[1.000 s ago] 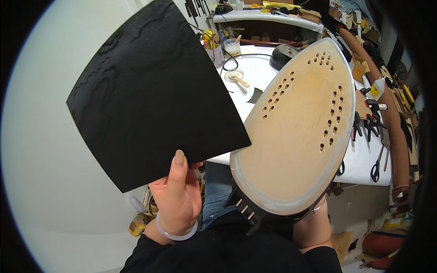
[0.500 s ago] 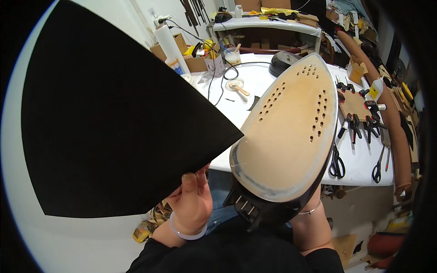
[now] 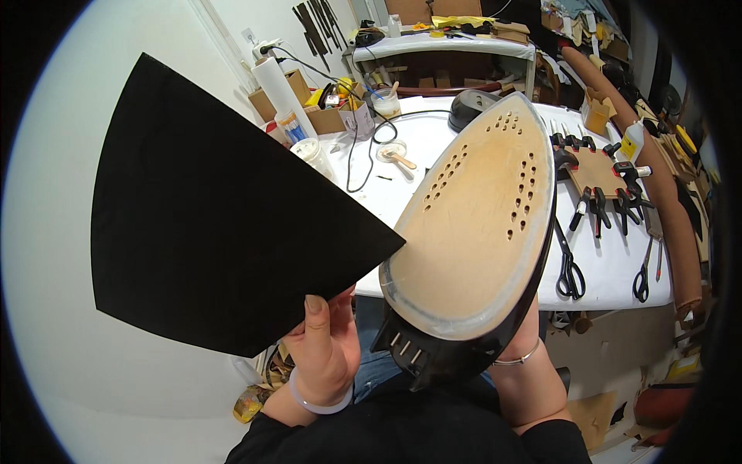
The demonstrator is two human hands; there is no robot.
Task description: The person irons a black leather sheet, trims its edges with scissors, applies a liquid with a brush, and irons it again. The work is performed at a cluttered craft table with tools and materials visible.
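Note:
My left hand pinches the lower edge of a stiff black sheet, its thumb on the near face. Whether the sheet is leather, fabric or card I cannot tell. A black clothes iron is held up by my right hand, its tan soleplate with rows of steam holes facing me and its tip pointing away. The iron hides most of that hand's fingers. One corner of the sheet overlaps the left edge of the soleplate; whether they touch is unclear.
Beyond the iron is a white-covered table. On its right lie a brown board ringed with black clamps, scissors and a white bottle. The iron's black base, a cord, tubs and boxes stand farther back.
The black sheet has moved down and away from me, showing smaller, with its corner still at the iron. The iron has shifted slightly left. Both hands keep their hold.

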